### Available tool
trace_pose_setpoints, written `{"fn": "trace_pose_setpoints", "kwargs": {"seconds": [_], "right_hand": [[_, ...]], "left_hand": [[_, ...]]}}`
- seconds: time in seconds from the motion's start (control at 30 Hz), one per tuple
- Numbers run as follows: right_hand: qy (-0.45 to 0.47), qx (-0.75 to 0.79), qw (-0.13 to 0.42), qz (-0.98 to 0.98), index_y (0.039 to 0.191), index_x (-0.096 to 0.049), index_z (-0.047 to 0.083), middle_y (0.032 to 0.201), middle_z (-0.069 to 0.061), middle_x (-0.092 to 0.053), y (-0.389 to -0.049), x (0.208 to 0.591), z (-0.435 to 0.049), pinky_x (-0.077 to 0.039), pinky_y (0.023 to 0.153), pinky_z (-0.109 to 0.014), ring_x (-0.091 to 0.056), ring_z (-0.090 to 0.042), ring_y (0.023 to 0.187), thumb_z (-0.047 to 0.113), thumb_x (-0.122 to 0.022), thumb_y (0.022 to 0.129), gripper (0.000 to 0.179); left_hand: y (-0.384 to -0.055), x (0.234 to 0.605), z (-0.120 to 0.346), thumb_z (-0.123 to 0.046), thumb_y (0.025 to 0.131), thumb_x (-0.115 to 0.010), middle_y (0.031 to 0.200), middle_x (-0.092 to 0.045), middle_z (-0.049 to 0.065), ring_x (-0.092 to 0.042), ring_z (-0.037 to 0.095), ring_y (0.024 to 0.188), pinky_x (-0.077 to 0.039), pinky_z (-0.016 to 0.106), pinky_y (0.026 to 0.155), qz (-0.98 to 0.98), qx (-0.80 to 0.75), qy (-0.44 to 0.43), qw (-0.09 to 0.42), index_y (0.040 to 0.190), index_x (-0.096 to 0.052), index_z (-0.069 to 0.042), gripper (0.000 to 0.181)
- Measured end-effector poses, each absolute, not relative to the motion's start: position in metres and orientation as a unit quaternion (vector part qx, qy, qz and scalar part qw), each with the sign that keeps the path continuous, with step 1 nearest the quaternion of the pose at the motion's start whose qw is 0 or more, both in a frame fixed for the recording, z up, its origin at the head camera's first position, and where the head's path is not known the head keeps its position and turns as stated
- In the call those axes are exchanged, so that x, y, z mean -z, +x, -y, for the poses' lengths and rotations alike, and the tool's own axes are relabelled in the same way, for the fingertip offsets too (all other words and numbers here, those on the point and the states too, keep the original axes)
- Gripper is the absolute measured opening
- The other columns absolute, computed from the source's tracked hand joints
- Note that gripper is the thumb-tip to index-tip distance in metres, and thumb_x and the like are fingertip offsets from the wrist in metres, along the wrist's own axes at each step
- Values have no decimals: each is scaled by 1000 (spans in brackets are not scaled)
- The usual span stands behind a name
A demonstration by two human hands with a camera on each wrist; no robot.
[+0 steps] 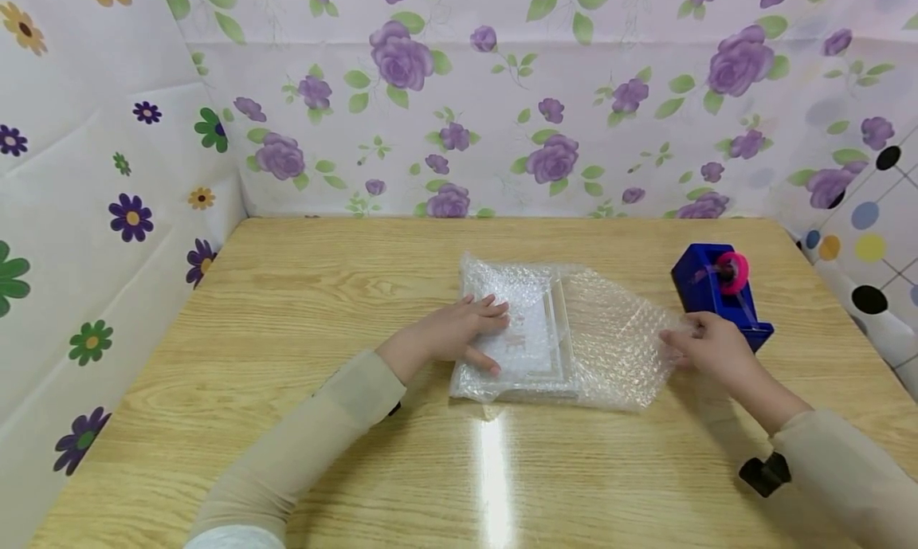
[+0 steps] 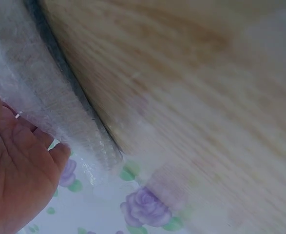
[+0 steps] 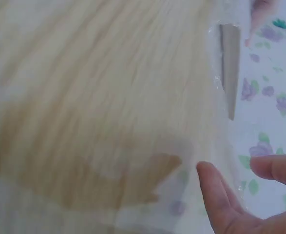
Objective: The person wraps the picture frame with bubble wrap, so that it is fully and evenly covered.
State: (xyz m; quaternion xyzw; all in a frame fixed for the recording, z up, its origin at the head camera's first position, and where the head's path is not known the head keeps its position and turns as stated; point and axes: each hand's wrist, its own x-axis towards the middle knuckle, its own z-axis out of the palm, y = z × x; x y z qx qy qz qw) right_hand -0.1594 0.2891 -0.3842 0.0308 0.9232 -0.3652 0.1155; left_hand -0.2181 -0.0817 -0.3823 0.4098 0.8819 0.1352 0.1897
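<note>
A picture frame (image 1: 562, 326) with a pale border lies on the table, covered by clear bubble wrap (image 1: 620, 338). My left hand (image 1: 459, 331) rests on the wrapped frame's left part, its fingers spread. In the left wrist view, that hand (image 2: 26, 170) is beside the wrapped edge. A loose flap of wrap stretches out to the right, narrowing toward my right hand (image 1: 717, 353), which holds its end between thumb and fingers. The right wrist view shows the thumb and a finger (image 3: 213, 190) on either side of the thin wrap edge.
A blue tape dispenser (image 1: 699, 294) with a pink-cored roll of tape (image 1: 733, 274) stands just behind my right hand. The wood-grain table (image 1: 344, 278) meets flowered cloth (image 1: 402, 135) at the back and along both sides.
</note>
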Motion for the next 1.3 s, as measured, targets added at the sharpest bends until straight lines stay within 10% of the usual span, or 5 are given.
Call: {"fn": "trace_pose_setpoints", "kwargs": {"seconds": [0.23,0.63,0.83,1.1,1.3], "right_hand": [[73,639,215,-735,100,-62,6,90,9,-68,-159,401,-302,-57,75,-21,-65,-1,83,14,-52,97,13],[78,750,203,-625,88,-65,12,83,0,-71,-154,393,-295,-58,70,-24,-69,-9,79,3,-41,99,28],[60,723,209,-656,111,-55,-1,92,2,-72,-157,372,-291,-58,75,-25,-71,-12,85,2,-41,99,18],[28,722,219,-656,144,-4,-17,100,4,-71,-161,352,-280,-57,79,-25,-70,-15,92,5,-42,100,62],[-61,779,206,-589,140,-36,-6,109,-3,-70,-161,349,-264,-56,81,-28,-69,-20,97,2,-47,98,44]], "left_hand": [[-218,383,82,-45,80,-70,157,-21,7,-11,26,147,-3,41,121,-883,-137,408,190,145,-38,-6,82],[-218,383,85,-45,79,-71,157,-21,7,-11,28,146,-4,42,121,-881,-148,407,190,145,-38,-7,83],[-219,385,84,-45,80,-71,157,-22,6,-12,27,146,-4,41,121,-881,-150,406,189,145,-38,-8,82],[-219,385,85,-46,80,-71,157,-21,5,-11,27,146,-4,42,121,-882,-150,404,191,145,-37,-8,82],[-218,385,84,-45,81,-71,157,-20,4,-10,26,147,-2,41,121,-882,-153,401,193,145,-37,-10,81]]}}
